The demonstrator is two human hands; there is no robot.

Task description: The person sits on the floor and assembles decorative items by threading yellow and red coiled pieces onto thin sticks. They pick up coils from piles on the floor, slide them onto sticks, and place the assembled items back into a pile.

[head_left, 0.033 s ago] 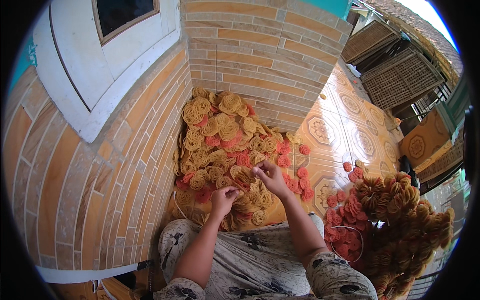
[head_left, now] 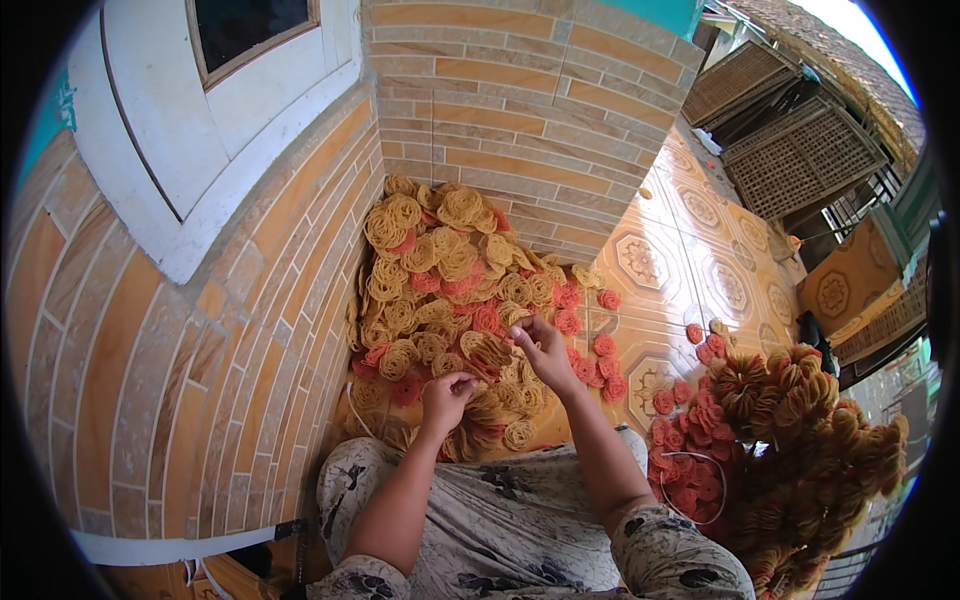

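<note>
While both hands hover over a heap of tan and coral rosettes [head_left: 462,212], the left hand [head_left: 447,402] has its thumb and forefinger pressed together, and the right hand [head_left: 545,357] curls with thumb near fingertips; whether either pinches a thread or rosette, I cannot tell. Between them sits a cluster of tan rosettes [head_left: 488,352].

Taking the hands as the dial's centre, a tiled wall [head_left: 290,360] bounds the heap at nine o'clock, and another wall [head_left: 500,110] closes it off at twelve. A white panel [head_left: 225,110] with a dark pane is at half past ten. Loose coral rosettes [head_left: 606,345] dot the patterned floor [head_left: 640,262] at three. Toward four lie a coral pile [head_left: 705,420], a white cord [head_left: 722,478] and bulky rosette bundles [head_left: 800,395]. Woven panels [head_left: 800,155] lean at two. Patterned clothing [head_left: 500,510] over the lap fills six o'clock.
</note>
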